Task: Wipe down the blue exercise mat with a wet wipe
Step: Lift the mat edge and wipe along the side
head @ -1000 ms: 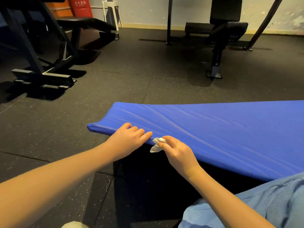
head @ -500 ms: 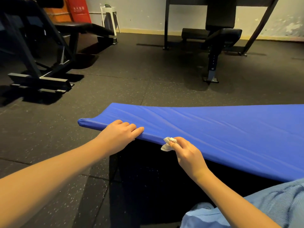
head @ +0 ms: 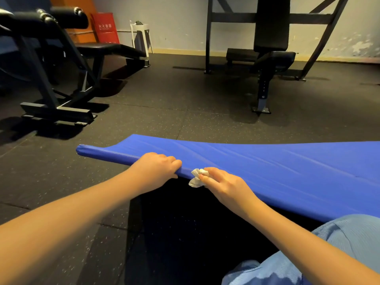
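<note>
The blue exercise mat stretches from the middle to the right edge, its near edge lifted off the dark floor. My left hand grips that raised near edge, fingers curled over the top. Just to its right, my right hand pinches a crumpled white wet wipe and holds it against the mat's near edge. The underside of the mat is in shadow.
A black weight bench with its frame stands behind the mat at the back right. Another black bench machine fills the back left. A red sign and a white stool stand by the wall. My blue-clad knee is at the lower right.
My left hand has lifted the mat's near edge higher and curled more firmly over it. My right hand with the wipe stays at the edge beside it.
</note>
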A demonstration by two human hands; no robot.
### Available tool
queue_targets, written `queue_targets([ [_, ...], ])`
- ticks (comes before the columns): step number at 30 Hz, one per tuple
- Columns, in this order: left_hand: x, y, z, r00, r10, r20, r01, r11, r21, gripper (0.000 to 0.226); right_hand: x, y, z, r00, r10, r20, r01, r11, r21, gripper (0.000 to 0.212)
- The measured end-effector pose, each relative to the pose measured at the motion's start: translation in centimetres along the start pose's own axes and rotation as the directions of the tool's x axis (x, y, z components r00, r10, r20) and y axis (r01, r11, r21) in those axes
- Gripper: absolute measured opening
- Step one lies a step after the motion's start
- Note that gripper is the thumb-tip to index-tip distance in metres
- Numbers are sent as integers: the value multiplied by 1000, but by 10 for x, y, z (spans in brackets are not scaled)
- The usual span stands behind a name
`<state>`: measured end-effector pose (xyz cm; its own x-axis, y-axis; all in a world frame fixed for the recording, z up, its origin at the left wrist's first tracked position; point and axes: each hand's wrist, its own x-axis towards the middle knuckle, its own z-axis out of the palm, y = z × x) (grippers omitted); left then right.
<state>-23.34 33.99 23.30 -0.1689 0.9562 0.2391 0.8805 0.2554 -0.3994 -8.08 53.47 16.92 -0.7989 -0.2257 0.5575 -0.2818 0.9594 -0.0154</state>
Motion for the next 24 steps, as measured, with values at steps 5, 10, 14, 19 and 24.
queue_targets([
  [5,-30,-21,-32,963,-187,192,198,980,-37,21,3,-16,0,998,-45,40,43,998,45,58],
  [10,-53,-35,-33,959,-181,218,182,983,19,21,6,-42,27,992,-34,125,17,991,134,80],
  [14,-60,-17,-20,988,-101,118,101,995,4,52,24,-47,23,999,-29,-22,30,998,60,78],
  [19,-35,-9,-20,985,-153,80,153,988,7,17,36,-47,22,993,-11,-118,15,999,31,71],
  [24,-18,-8,-31,946,-181,267,184,983,17,15,24,-38,22,989,13,-146,-6,999,46,47],
])
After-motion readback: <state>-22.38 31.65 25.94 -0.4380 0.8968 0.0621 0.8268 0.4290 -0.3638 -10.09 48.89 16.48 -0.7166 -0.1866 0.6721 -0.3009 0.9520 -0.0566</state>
